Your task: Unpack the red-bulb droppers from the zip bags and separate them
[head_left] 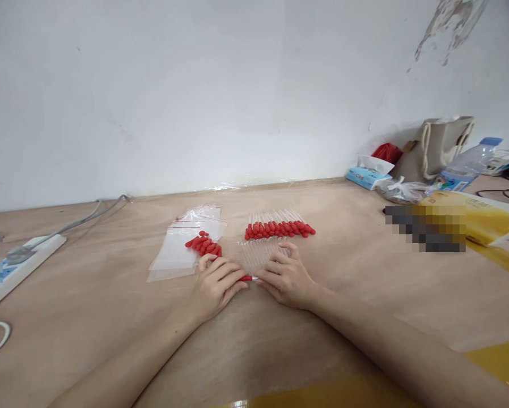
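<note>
My left hand [217, 286] is closed around a red rubber dropper bulb [246, 278], pinched between thumb and fingers. In my right hand [291, 277] is a thin clear dropper tube [255, 278], mostly hidden by the fingers; its end meets the bulb. Just beyond the right fingers lies a row of bare clear tubes [257, 255]. Behind them several droppers with red bulbs [280, 228] lie side by side, bulbs toward me. Loose red bulbs [203, 245] are heaped past my left hand, on top of fanned clear zip bags [173, 249].
On the left lies a white power strip [37, 266] with a grey cable. Along the right are a tissue pack [367, 177], a canvas bag [437, 147], a plastic bottle [469, 164] and a yellow package [471, 212]. A white wall [237, 102] borders the wooden table [110, 300].
</note>
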